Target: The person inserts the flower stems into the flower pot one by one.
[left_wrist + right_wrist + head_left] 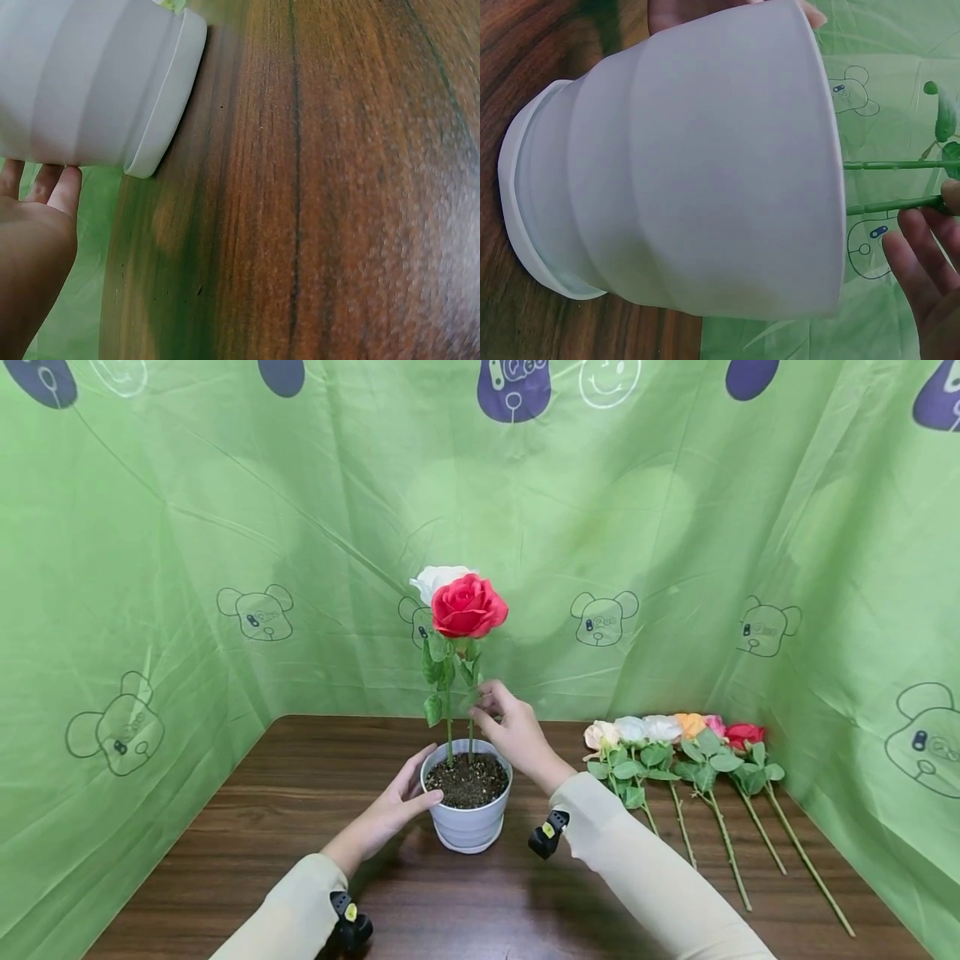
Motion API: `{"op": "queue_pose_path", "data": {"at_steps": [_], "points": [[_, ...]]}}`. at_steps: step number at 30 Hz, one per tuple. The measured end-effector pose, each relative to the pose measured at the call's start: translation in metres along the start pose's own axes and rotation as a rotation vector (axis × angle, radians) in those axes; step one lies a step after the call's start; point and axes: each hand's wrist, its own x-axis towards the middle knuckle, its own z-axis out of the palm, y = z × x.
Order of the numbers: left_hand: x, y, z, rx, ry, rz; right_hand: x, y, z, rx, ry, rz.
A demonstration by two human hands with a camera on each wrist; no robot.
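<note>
In the head view a white flowerpot (468, 827) full of dark soil (468, 783) stands on its saucer (471, 846). A red rose (469, 606) and a white rose (435, 580) rise upright from the soil, the red one partly covering the white. My left hand (397, 797) holds the pot from the left, thumb at the front rim and fingers along the outer wall. Above the rim my right hand (513, 727) pinches the stem of the red rose. The right wrist view shows the two green stems (889, 165) side by side, one between my thumb and fingers.
Several cut roses in pale, orange, pink and red lie in a row on the right of the wooden table (300, 793), leaves (705, 764) overlapping and stems pointing towards me. A green printed curtain (337, 527) encloses the back and sides.
</note>
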Motion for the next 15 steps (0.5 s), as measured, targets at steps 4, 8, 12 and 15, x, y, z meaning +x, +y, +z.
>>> {"op": "queue_pose_path", "data": {"at_steps": [4, 8, 12, 15], "points": [[0.001, -0.001, 0.0, 0.001, 0.0, 0.001, -0.002, 0.004, 0.002, -0.003, 0.005, -0.001], [0.001, -0.001, 0.0, 0.0, 0.004, 0.006, -0.005, 0.01, 0.005, -0.017, 0.013, 0.002], [0.0, -0.001, 0.0, -0.003, 0.007, 0.01, -0.007, 0.014, 0.006, -0.024, 0.01, 0.011], [0.0, -0.001, 0.0, -0.001, 0.006, 0.011, -0.007, 0.016, 0.006, -0.008, 0.008, 0.036]]}}
